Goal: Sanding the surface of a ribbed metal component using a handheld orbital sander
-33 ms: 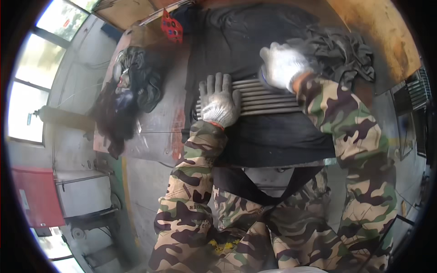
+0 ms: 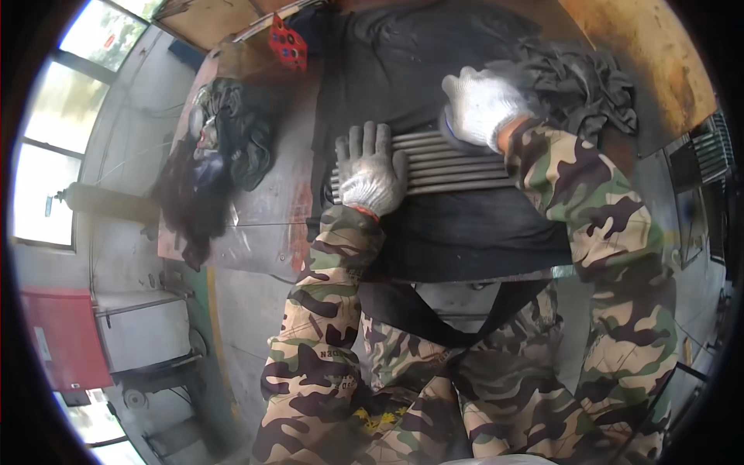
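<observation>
Several thin grey metal rods lie side by side on a black cloth spread over the table. My left hand, in a grey-white knit glove, rests flat on their left part with the fingers stretched out and pointing away from me. Over the right part of the rods is my right hand, also gloved and with its fingers curled closed. Beneath that hand shows the edge of something dark with a bluish rim; most of it is hidden by the glove, so its kind is unclear.
Crumpled dark rags lie just beyond my right hand. More dark cloth is heaped at the table's left, near a red card. A brown board stands at the far right, and the table's near edge runs before my lap.
The table, the rods and my left hand appear slightly farther left in the view. My right hand stays at nearly the same spot in the picture, still closed.
</observation>
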A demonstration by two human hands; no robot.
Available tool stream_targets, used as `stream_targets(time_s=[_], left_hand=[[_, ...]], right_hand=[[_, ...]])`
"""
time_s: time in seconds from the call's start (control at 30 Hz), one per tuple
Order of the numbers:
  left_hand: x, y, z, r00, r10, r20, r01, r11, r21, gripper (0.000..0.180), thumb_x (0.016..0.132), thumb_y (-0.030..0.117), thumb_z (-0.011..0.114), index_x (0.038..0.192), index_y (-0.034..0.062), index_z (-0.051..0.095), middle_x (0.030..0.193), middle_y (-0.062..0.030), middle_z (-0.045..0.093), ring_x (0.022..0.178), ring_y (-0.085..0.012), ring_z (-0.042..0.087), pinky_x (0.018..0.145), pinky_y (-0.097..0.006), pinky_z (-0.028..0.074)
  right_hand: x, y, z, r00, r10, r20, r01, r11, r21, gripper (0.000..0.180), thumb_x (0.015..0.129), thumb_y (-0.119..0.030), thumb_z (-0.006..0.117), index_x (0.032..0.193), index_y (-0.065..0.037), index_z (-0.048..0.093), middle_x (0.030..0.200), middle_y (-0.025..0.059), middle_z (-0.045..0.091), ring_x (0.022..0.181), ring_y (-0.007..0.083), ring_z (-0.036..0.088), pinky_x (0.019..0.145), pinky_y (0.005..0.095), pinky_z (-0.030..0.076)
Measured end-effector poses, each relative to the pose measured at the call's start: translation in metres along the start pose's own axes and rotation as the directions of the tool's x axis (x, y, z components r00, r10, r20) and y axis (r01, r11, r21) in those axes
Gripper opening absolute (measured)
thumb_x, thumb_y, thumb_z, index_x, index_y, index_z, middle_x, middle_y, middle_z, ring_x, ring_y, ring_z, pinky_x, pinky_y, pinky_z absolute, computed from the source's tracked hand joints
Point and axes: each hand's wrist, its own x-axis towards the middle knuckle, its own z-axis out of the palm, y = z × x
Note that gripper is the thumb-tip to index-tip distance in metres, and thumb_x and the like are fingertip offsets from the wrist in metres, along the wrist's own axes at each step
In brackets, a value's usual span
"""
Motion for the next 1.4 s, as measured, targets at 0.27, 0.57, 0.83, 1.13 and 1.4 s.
stream_targets(time_s=[0.27,0.57,0.83,1.13,1.4], left_hand=[[-0.007,-0.028,0.007,0.999,-0.007,-0.045,0.013,0.991,0.132,0.055,0.099,0.034,0.059,0.141,-0.0017,0.061,0.143,-0.0246,0.063,0.132,-0.0445,0.056,0.113,-0.061,0.04],[0.006,-0.001,0.014,1.0,0.016,0.005,-0.016,0.999,0.043,0.054,0.102,0.035,0.059,0.143,-0.0003,0.06,0.143,-0.0237,0.063,0.134,-0.0448,0.055,0.115,-0.06,0.038],[-0.011,-0.012,0.003,0.997,0.051,-0.064,-0.043,0.992,0.118,0.045,0.098,0.031,0.061,0.131,0.0013,0.064,0.132,-0.0179,0.066,0.125,-0.0378,0.059,0.105,-0.053,0.043],[-0.007,-0.019,0.007,0.998,-0.048,0.036,0.044,0.994,0.101,0.053,0.103,0.037,0.057,0.143,0.0016,0.061,0.146,-0.0224,0.062,0.137,-0.0428,0.055,0.116,-0.059,0.038],[-0.014,-0.026,0.006,0.998,-0.057,0.005,0.056,0.988,0.143,0.053,0.104,0.037,0.057,0.144,0.0022,0.06,0.145,-0.0207,0.063,0.135,-0.0418,0.056,0.116,-0.058,0.038]], right_hand=[[0.003,-0.021,-0.004,0.993,-0.114,0.001,0.114,0.993,-0.015,0.031,0.1,-0.027,0.063,0.119,-0.004,0.07,0.121,0.0246,0.071,0.11,0.0399,0.073,0.09,0.0512,0.062],[-0.022,0.012,0.0,0.994,-0.083,-0.073,0.076,0.993,-0.085,0.031,0.098,-0.028,0.063,0.121,-0.008,0.072,0.111,0.0237,0.073,0.109,0.0386,0.075,0.088,0.0527,0.062],[-0.027,0.009,0.0,0.98,-0.182,-0.081,0.175,0.981,-0.077,0.03,0.1,-0.029,0.062,0.116,-0.005,0.072,0.113,0.021,0.073,0.106,0.0402,0.075,0.09,0.0526,0.061],[-0.046,0.019,0.011,0.977,-0.198,-0.08,0.191,0.978,-0.085,0.029,0.098,-0.027,0.063,0.115,-0.005,0.07,0.116,0.0208,0.072,0.108,0.0397,0.073,0.092,0.0523,0.06],[-0.058,0.01,0.003,0.981,-0.194,-0.001,0.193,0.978,-0.077,0.036,0.098,-0.03,0.064,0.124,-0.006,0.072,0.124,0.023,0.07,0.114,0.0382,0.072,0.097,0.0519,0.06]])
